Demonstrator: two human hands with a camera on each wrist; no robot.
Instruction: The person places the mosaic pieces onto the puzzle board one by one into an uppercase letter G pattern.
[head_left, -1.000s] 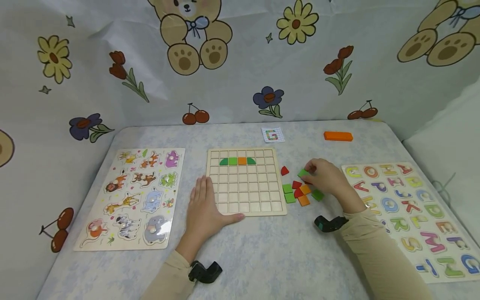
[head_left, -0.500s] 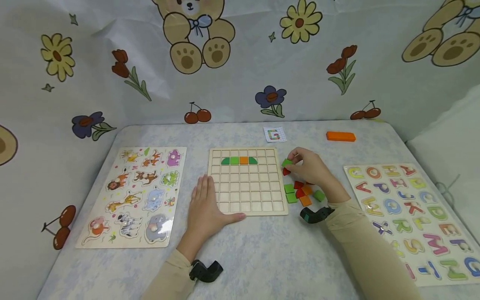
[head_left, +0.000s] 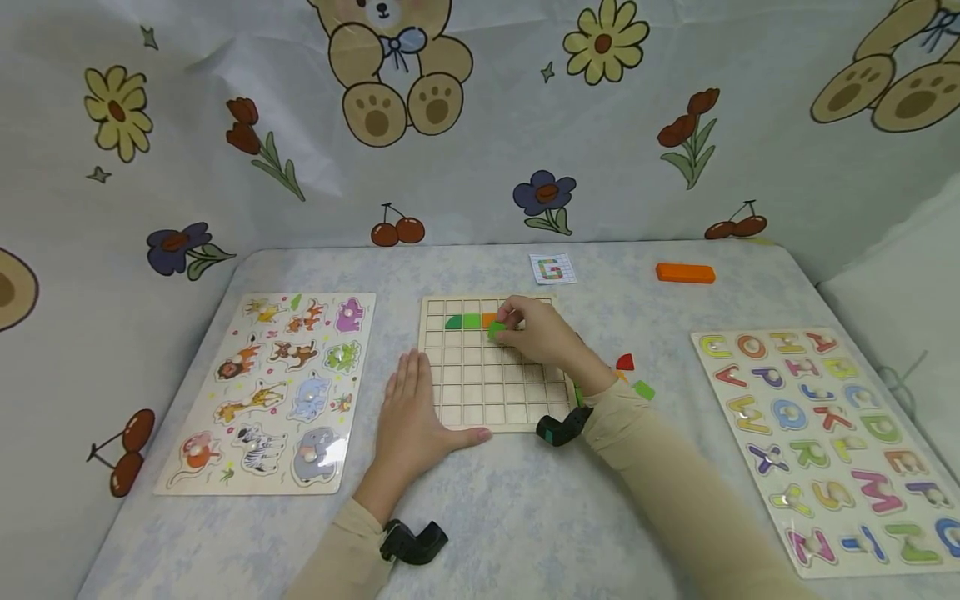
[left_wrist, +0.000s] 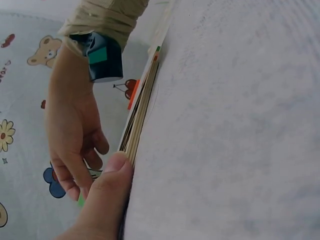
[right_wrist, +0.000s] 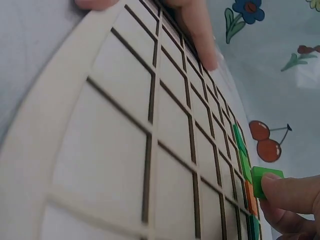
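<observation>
A wooden grid board (head_left: 491, 375) lies in the middle of the table. Its second row holds a green quarter-round (head_left: 452, 322), a green square (head_left: 471, 321) and an orange tile (head_left: 487, 319). My right hand (head_left: 504, 325) pinches a green square tile (head_left: 497, 331) just over the board beside that row; the right wrist view shows the tile (right_wrist: 265, 182) between fingertips (right_wrist: 292, 197) above the grid (right_wrist: 150, 140). My left hand (head_left: 408, 404) lies flat on the table, its thumb (left_wrist: 107, 195) against the board's front edge (left_wrist: 140, 115). A red (head_left: 625, 362) and a green (head_left: 643, 389) loose tile lie right of the board.
An animal peg puzzle (head_left: 270, 392) lies at the left and an alphabet puzzle (head_left: 825, 433) at the right. A small card with a G pattern (head_left: 551, 269) and an orange block (head_left: 685, 272) sit near the back edge. A printed cloth wall surrounds the table.
My right hand has carried the green tile from the loose pile on the right leftwards onto the board's upper area. The left hand has stayed in place.
</observation>
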